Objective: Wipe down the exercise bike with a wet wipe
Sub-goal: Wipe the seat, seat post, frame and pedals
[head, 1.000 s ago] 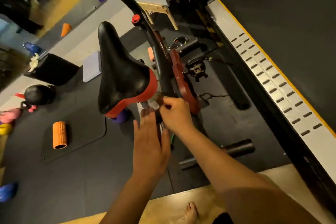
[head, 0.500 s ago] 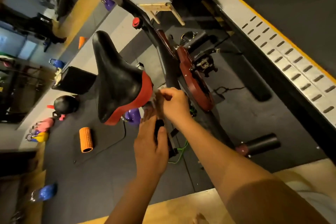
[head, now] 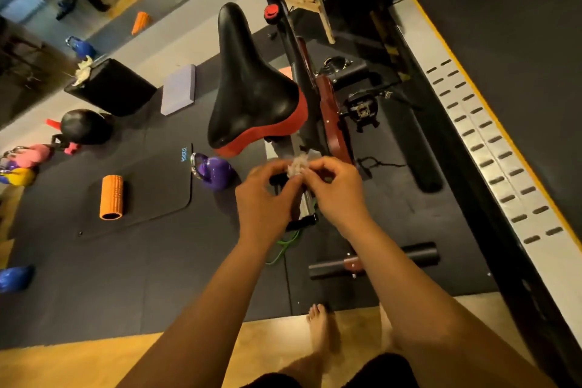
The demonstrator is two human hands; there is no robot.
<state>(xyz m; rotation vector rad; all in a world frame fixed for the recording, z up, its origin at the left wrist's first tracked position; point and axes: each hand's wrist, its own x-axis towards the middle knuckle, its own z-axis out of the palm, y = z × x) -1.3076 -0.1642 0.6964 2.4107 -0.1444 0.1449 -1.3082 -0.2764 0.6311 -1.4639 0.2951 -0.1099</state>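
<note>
Both hands are close together in front of the person, just behind the rear of the saddle [head: 248,88]. The wipe [head: 297,167] is a small crumpled white piece and it sits between the two hands, at their fingertips. The left hand [head: 264,197] has its fingers curled and pinches the wipe from the left side. The right hand [head: 338,189] is also curled and pinches it from the right side, with thumb and first fingers. The wipe is above the chrome seat post, but I cannot tell if it touches the post. The bike [head: 332,123] stands on a dark floor, its saddle black with a red rear edge. A purple kettlebell [head: 215,172] is on the floor near the left hand, and an orange roller [head: 111,197] lies on a mat [head: 157,186] further left.
</note>
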